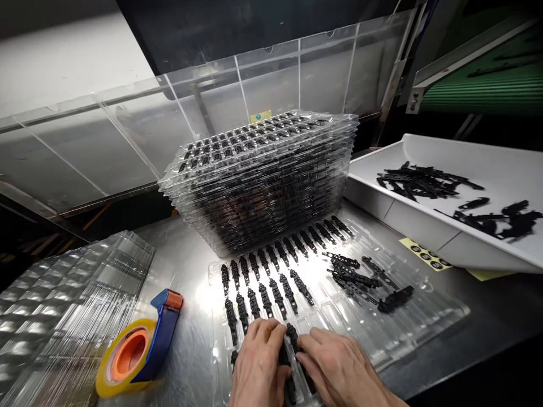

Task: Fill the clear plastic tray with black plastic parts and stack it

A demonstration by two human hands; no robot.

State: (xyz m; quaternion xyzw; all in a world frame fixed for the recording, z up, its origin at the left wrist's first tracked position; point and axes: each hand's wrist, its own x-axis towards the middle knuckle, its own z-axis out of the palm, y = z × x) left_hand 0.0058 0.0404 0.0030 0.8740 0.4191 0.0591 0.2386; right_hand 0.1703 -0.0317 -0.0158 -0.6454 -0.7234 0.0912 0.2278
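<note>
A clear plastic tray (407,339) lies on the metal table, with slim black plastic parts (266,299) set side by side in its slots. My left hand (261,362) is at the tray's near edge, fingers curled and closed around a black part that they largely hide. Just right of it, my right hand (339,367) has its thumb and fingers closed on another black plastic part (293,336) at the near row. Loose black parts (354,277) lie in a heap on the tray's right half.
Behind the tray rises a tall stack of filled clear trays (263,186). A white bin (466,152) with more black parts stands right. At left are nested clear trays (63,316) and a tape dispenser (163,333). A yellow sticker sheet (424,254) lies by the bin.
</note>
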